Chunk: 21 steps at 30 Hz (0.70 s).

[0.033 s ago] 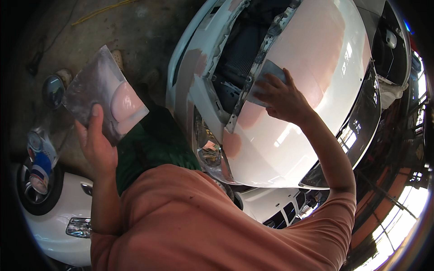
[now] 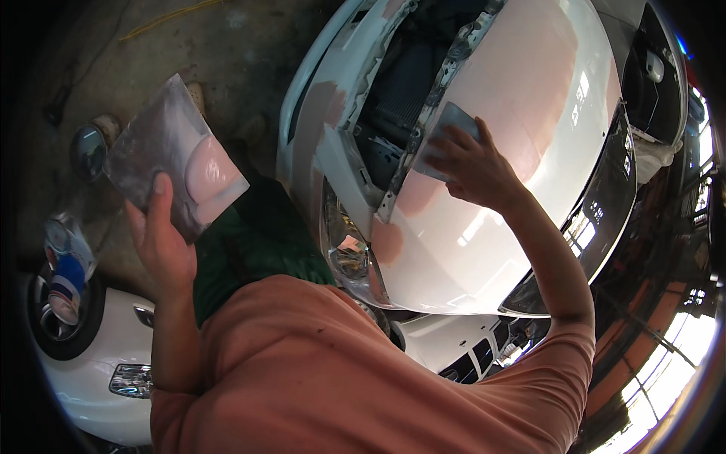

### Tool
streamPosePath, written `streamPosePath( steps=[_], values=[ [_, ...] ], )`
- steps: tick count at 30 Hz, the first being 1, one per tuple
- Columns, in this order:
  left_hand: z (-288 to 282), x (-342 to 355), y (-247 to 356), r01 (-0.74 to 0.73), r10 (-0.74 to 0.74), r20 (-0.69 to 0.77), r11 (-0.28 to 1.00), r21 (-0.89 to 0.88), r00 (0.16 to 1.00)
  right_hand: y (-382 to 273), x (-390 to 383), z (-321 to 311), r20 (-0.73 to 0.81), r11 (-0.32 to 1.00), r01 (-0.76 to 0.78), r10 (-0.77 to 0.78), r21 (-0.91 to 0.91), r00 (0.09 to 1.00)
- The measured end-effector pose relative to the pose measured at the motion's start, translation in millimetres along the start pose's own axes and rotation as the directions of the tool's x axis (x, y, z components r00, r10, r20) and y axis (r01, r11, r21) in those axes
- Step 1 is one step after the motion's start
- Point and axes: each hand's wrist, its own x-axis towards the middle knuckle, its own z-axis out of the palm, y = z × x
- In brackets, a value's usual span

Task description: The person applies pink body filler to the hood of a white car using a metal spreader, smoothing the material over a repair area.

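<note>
My left hand grips the lower edge of a flat, square mixing board, thumb on top. A rounded mound of pink body filler lies on the board's right part, with greyish smears around it. Over the front edge of a white car hood, my right hand presses a thin grey filler spreader, fingers spread across its face. Its lower edge is partly hidden by the fingers. Dull pink filler patches cover much of the hood, with smaller ones near the headlight.
The car's front is open, showing a dark radiator area. Behind my left arm stands another white car, with a blue and white container by its wheel. A yellow cord lies on the concrete floor; a black car door is at upper right.
</note>
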Motion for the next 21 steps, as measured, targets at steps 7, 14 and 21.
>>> streamPosePath(
  steps=[7,14,21],
  values=[
    [2.4,1.4,-10.7,0.011,-0.011,0.075,1.0,0.004,0.997,11.6,-14.3,-27.1,0.067,0.999,-0.006,0.009,-0.039,0.998],
    [7.5,3.5,-8.5,0.05,-0.05,-0.006,0.998,0.033,0.999,31.6,15.0,-5.0,-0.015,1.0,-0.001,0.001,0.006,1.0],
    [8.4,6.3,-10.7,0.017,-0.018,0.019,0.999,0.045,1.0,42.6,-8.4,-32.7,0.121,0.999,-0.021,0.024,-0.026,0.992]
  ],
)
